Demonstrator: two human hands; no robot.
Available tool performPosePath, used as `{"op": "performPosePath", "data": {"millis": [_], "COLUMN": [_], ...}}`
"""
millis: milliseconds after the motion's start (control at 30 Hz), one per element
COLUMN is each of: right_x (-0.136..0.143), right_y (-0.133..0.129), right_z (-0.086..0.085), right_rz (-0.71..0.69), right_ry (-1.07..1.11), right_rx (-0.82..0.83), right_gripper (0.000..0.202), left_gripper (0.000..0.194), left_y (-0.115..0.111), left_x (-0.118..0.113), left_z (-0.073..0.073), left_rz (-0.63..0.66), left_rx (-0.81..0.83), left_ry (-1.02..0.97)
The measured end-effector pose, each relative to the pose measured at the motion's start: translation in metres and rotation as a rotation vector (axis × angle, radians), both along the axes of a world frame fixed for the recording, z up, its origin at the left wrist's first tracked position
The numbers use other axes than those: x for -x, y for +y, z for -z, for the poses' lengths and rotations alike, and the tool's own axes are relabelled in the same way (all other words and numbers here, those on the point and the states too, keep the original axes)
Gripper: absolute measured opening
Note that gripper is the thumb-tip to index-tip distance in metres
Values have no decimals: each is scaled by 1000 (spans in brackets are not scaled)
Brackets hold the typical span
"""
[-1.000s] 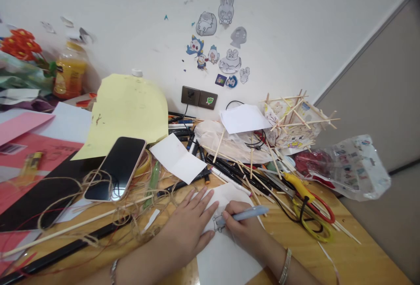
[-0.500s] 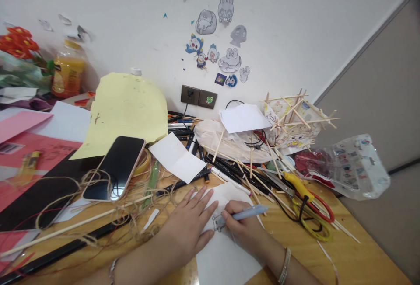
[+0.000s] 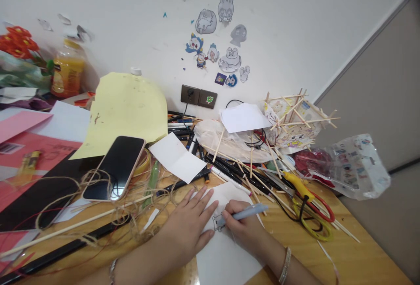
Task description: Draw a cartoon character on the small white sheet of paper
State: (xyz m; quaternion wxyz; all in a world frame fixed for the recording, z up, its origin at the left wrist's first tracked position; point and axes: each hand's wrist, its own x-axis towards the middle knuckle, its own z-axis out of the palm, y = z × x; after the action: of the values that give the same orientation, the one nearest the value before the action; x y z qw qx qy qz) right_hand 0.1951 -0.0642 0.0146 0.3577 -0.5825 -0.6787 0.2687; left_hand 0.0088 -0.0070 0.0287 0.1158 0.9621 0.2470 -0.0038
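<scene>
A sheet of white paper (image 3: pixel 226 263) lies on the wooden table at the near edge, with a small black line drawing (image 3: pixel 217 222) on it. My left hand (image 3: pixel 192 224) rests flat on the sheet's left side, fingers spread. In my right hand (image 3: pixel 244 228) is a light blue pen (image 3: pixel 251 211), pinched near its tip and slanting up to the right. The tip is at the drawing's right side, partly covered by my fingers. Bracelets circle both wrists.
Beyond the sheet are markers (image 3: pixel 229 171), a folded white paper (image 3: pixel 178 157) and wooden sticks (image 3: pixel 251 156). A phone (image 3: pixel 116 169) sits among twine (image 3: pixel 95 178) at left. Yellow-handled scissors (image 3: pixel 297 184) and a plastic bag (image 3: pixel 357 167) are at right. A stick frame (image 3: pixel 295 121) stands behind.
The pen's upper end has shifted very slightly up. My left hand and the sheet have stayed in place.
</scene>
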Motion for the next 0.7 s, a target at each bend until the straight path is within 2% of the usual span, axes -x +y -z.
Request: {"op": "performPosePath", "data": {"millis": [700], "right_x": [2], "right_y": [0], "right_z": [-2], "right_rz": [10], "right_ry": [23], "right_rx": [24], "right_gripper": [32], "left_gripper": [54], "left_y": [-1], "left_x": [1], "left_z": [2], "left_rz": [-1], "left_rx": [6], "left_ry": [-7]}}
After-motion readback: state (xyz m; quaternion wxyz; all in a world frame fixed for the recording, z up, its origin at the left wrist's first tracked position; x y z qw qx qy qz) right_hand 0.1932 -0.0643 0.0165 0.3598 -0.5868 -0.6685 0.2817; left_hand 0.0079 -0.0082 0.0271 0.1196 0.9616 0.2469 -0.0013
